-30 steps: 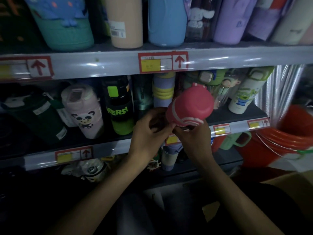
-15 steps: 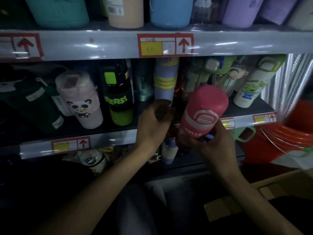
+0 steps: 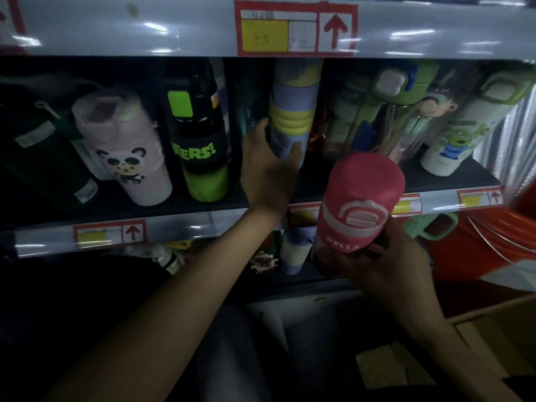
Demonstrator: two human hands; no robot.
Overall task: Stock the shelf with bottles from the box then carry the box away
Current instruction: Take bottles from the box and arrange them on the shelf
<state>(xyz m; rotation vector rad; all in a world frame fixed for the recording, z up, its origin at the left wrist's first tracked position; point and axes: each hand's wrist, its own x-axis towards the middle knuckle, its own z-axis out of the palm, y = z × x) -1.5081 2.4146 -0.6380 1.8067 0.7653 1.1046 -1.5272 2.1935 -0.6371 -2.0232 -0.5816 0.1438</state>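
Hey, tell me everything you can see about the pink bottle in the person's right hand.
The pink bottle is a cylinder with a rounded, closed top, matte like plastic or silicone. A paler pink band wraps it, carrying a raised oval emblem, with white HELLO lettering below. It is held in the air, top tilted slightly right, in front of the shelf edge, not yet on the shelf. Only the right hand touches it, fingers curled round its lower end, hiding the base.
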